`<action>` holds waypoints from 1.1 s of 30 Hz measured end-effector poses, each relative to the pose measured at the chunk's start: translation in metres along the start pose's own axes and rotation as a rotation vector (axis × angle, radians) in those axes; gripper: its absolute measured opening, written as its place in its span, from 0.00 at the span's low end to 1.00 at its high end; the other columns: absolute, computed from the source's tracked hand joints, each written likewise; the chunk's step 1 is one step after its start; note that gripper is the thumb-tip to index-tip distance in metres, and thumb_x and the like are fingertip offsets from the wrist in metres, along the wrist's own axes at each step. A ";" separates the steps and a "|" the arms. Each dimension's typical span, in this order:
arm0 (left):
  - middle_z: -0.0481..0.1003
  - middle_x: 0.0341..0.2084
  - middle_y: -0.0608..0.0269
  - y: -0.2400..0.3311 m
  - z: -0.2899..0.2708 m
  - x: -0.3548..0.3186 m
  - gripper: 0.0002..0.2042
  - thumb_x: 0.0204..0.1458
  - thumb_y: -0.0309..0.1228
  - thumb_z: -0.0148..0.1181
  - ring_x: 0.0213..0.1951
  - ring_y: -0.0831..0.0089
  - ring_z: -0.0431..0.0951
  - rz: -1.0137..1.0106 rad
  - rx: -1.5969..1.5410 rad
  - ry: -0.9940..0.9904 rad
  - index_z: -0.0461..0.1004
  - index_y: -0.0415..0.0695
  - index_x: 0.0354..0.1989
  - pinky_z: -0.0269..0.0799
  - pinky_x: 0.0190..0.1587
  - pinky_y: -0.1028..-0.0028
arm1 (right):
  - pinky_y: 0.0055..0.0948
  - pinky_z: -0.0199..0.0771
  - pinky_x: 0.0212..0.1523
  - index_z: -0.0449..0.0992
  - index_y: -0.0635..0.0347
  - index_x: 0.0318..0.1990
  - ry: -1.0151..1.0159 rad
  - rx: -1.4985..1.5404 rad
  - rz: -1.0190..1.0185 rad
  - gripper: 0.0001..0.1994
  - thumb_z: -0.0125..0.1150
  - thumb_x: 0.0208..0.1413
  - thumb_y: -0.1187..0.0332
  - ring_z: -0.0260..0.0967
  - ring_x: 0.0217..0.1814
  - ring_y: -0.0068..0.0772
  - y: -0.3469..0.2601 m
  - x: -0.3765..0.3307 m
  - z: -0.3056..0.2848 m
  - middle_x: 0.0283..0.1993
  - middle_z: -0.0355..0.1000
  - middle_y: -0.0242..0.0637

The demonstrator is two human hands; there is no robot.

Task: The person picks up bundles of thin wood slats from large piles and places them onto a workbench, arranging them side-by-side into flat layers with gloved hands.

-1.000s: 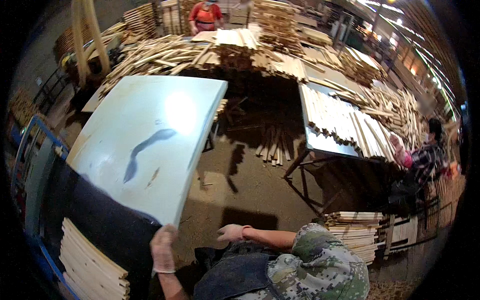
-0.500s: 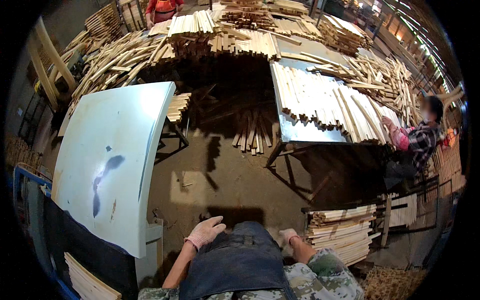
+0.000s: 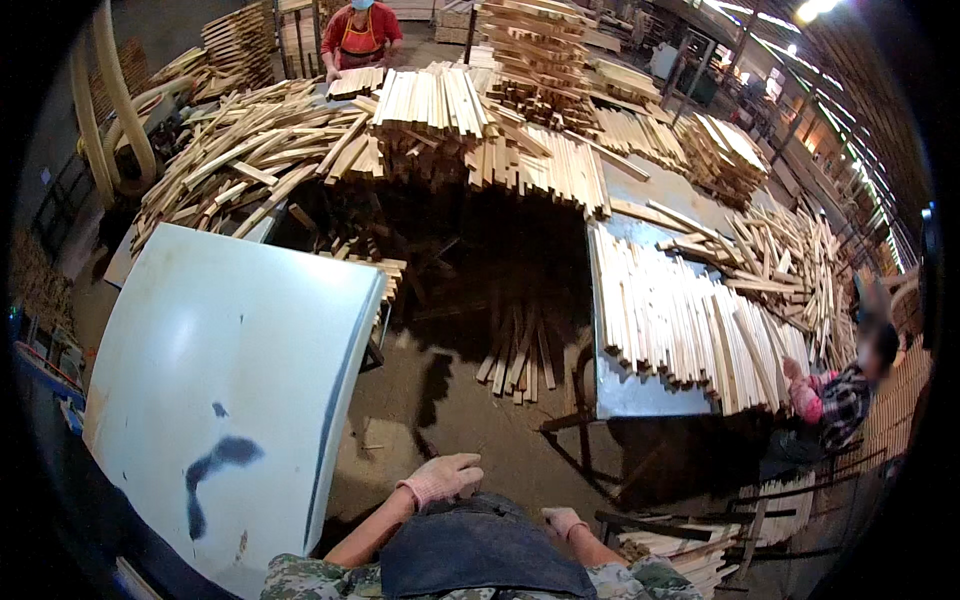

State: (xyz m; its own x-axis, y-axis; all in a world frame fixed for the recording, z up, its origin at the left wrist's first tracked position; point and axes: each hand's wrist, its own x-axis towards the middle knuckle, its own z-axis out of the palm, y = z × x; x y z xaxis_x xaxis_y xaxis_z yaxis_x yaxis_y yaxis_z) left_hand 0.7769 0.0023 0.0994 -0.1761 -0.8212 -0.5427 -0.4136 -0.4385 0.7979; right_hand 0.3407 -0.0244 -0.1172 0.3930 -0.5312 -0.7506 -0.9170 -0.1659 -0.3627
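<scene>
My left hand (image 3: 445, 478), in a pale knitted glove with a pink cuff, hangs over the front of my dark apron (image 3: 480, 560). Its fingers stretch out to the right and nothing shows in them. My right hand (image 3: 565, 521), gloved alike, is just right of the apron, above a stack of pale wood strips (image 3: 675, 550). The fingers of that hand are foreshortened, so I cannot tell how far they are bent. Left of me stands a smooth metal-topped table (image 3: 270, 330) with a dark stain. Neither hand touches wood.
Ahead right, a table (image 3: 625, 385) carries a row of wood strips (image 3: 690, 325); a person in a plaid shirt (image 3: 845, 400) reaches to it. Loose strips lie on the floor (image 3: 520, 360). Behind are high strip piles (image 3: 430, 105) and a person in a red apron (image 3: 362, 40).
My view has tilted up, so the tables and piles sit lower in it. More of the person in the red apron shows. Both hands remain near the apron, the right one now closer to it.
</scene>
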 end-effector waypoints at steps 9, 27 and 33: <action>0.72 0.67 0.46 0.028 -0.155 0.067 0.33 0.65 0.50 0.54 0.69 0.56 0.70 0.099 -0.200 0.161 0.69 0.35 0.69 0.63 0.71 0.65 | 0.43 0.74 0.39 0.74 0.59 0.35 0.208 0.651 0.045 0.05 0.60 0.60 0.68 0.74 0.40 0.52 -0.165 0.123 -0.186 0.38 0.75 0.46; 0.74 0.63 0.43 0.094 -0.354 0.280 0.31 0.66 0.49 0.52 0.67 0.52 0.72 0.122 -0.045 0.286 0.71 0.32 0.64 0.65 0.69 0.66 | 0.43 0.80 0.47 0.80 0.57 0.45 -0.066 -0.113 -0.074 0.12 0.65 0.55 0.64 0.80 0.51 0.51 -0.199 0.408 -0.397 0.47 0.81 0.47; 0.72 0.65 0.42 0.123 -0.389 0.324 0.28 0.67 0.44 0.52 0.66 0.52 0.72 0.143 -0.100 0.283 0.70 0.33 0.66 0.64 0.70 0.66 | 0.42 0.76 0.33 0.74 0.59 0.35 0.129 0.428 -0.228 0.06 0.64 0.56 0.69 0.76 0.34 0.47 -0.240 0.474 -0.485 0.31 0.74 0.43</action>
State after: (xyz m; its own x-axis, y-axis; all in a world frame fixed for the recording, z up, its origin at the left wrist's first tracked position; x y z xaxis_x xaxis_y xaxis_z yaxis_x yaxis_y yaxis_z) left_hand 1.0166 -0.4598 0.1241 0.0348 -0.9396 -0.3404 -0.3106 -0.3339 0.8900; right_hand 0.7143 -0.6394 -0.1179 0.5441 -0.6238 -0.5611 -0.6876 0.0517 -0.7242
